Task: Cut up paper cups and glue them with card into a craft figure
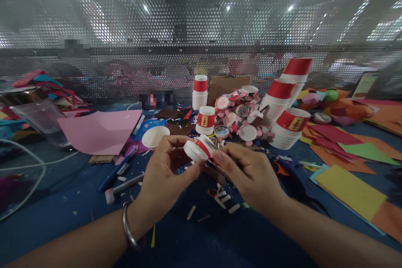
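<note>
A wide perforated grey metal screen (188,29) stands behind everything, and below it lies the dark blue tabletop (194,238), which is covered with small paper scraps. On the left part rests one large pink paper sheet (100,132), with a clear plastic container (40,119) just beside it. On the right there are many flat coloured sheets, among them one yellow paper sheet (350,190). Near these sheets I count three leaning stacks of red-and-white paper cups (278,100), and one smaller upright stack (200,92) stands at the back, beside a brown cardboard box (228,86). The left hand (163,176) and the right hand (248,176) come together in the middle of the view, above the tabletop. Both are closed with the fingertips on one short paper cup (199,149), the left at its bottom and the right at its rim side. This cup is white with a red band and lies on its side, and its round white bottom looks to the left. Behind it one similar low red-and-white cup (205,120) stands upright on the tabletop, with a yellow mark on its red band. One shallow white paper bowl (155,137) lies open just beyond the left hand. One thin metal bangle (127,224) is around the left wrist.
</note>
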A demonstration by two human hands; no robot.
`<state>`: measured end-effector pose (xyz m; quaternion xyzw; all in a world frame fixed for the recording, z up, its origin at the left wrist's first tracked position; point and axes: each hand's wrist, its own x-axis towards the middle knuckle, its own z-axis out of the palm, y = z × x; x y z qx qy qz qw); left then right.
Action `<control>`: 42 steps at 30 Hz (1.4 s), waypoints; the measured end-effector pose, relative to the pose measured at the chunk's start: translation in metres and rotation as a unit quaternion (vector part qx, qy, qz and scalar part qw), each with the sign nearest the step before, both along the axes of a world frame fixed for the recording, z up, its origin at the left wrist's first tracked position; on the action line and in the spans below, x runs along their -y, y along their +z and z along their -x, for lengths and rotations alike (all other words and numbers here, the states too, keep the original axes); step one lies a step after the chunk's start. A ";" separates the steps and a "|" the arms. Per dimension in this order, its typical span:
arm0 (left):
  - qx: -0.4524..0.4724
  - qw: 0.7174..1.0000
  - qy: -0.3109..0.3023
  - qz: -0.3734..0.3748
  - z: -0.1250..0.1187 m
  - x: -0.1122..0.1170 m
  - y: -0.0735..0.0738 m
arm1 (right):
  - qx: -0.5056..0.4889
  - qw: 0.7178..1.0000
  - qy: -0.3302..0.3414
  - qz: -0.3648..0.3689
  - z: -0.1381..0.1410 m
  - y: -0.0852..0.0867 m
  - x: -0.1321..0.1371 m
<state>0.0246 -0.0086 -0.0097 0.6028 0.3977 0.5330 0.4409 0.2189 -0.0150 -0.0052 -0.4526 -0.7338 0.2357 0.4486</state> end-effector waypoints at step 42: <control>-0.452 0.867 0.043 -0.203 0.003 -0.028 -0.015 | 0.037 0.999 -0.036 -0.008 -0.009 -0.011 -0.024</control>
